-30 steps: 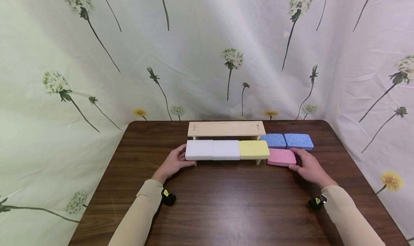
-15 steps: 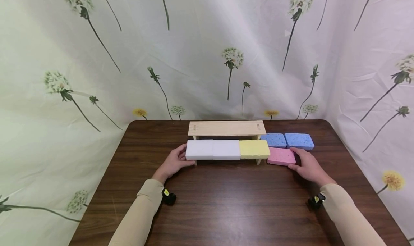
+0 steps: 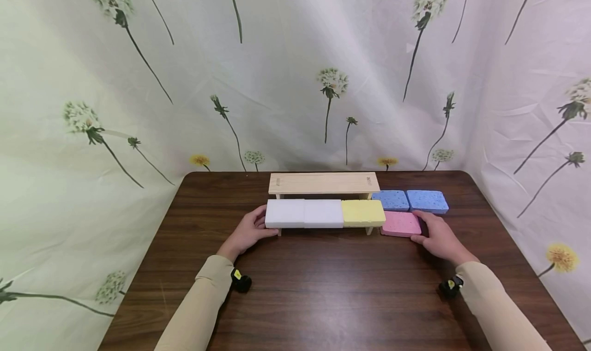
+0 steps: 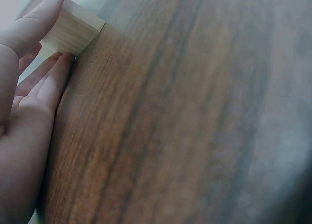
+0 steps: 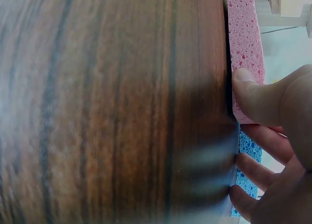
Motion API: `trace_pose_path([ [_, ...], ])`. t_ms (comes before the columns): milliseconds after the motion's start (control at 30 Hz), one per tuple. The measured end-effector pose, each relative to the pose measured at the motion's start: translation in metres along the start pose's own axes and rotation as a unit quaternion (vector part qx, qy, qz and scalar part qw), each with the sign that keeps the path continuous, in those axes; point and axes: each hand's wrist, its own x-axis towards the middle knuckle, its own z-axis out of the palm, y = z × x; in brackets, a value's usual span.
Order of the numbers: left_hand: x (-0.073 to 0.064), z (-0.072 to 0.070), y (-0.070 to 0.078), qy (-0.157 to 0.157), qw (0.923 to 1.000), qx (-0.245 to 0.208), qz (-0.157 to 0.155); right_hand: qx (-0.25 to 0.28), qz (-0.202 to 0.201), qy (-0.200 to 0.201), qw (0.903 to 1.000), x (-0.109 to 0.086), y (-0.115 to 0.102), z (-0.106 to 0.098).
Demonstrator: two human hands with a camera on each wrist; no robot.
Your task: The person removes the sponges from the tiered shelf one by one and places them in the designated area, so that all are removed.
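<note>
In the head view, my left hand (image 3: 249, 231) holds the left end of a low wooden stand (image 3: 279, 232). The left wrist view shows the thumb and fingers about the stand's pale leg (image 4: 75, 31). On top lie two white sponges (image 3: 284, 213) (image 3: 323, 213) and a yellow sponge (image 3: 363, 212) in a row. My right hand (image 3: 438, 235) grips a pink sponge (image 3: 400, 223) by its right end, thumb on the front side. That sponge lies flat on the table just right of the stand. Part of its far side is hidden by the fingers.
Behind the front stand is a second wooden stand (image 3: 323, 183) with a bare top. Two blue sponges (image 3: 392, 200) (image 3: 427, 201) lie side by side behind the pink one. The dark wood table (image 3: 332, 289) backs onto a flower-patterned curtain (image 3: 286, 74).
The pink sponge and my right hand have shifted very slightly left, closer to the front stand. My left hand has stayed in place.
</note>
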Motion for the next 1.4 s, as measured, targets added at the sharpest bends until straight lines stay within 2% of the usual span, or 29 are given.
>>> trace_pose_path([
  [467, 0.0016, -0.0008, -0.0021, 0.002, 1.0000, 0.001, -0.001, -0.004, -0.013, 0.002, 0.9999, 0.0043, 0.0032, 0.0013],
  [1400, 0.0016, -0.0009, -0.0038, -0.004, 0.9999, -0.006, 0.008, -0.001, -0.019, 0.008, 0.9998, 0.0057, -0.0037, 0.0015],
])
